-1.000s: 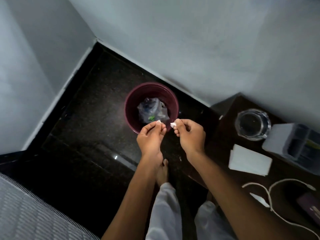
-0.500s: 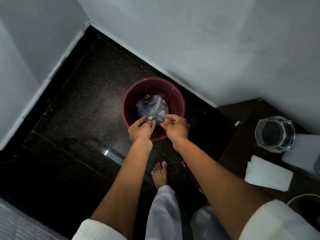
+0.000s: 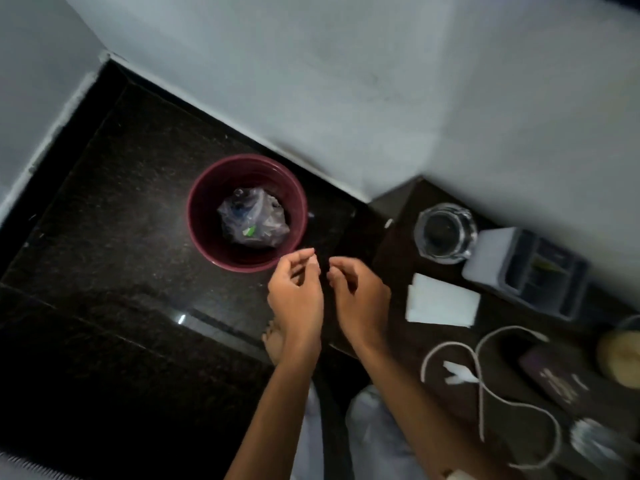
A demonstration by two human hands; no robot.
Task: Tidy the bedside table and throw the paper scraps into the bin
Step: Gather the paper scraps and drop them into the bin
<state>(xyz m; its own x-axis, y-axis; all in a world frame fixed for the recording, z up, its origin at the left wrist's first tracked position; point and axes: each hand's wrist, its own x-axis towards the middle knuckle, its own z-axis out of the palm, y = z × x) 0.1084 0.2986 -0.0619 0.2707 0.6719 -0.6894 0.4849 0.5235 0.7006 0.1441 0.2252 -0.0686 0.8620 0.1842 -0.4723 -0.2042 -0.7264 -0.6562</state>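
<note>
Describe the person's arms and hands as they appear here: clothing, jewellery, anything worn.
Both forearms are bare right up to the bottom edge of the picture. The left hand and right hand wear no gloves, and no rings, watch or bracelets are visible. A sliver of white fabric, perhaps a cuff, shows by the right arm at the bottom edge.

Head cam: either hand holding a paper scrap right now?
No. Left hand and right hand are loosely curled and empty, beside the maroon bin.

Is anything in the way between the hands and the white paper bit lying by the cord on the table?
Nothing visible blocks it. The right hand is nearest, and the dark table between it and the paper scrap is bare. The white cord loops right beside the scrap, so fingers could snag it. The left hand is farther off.
</note>
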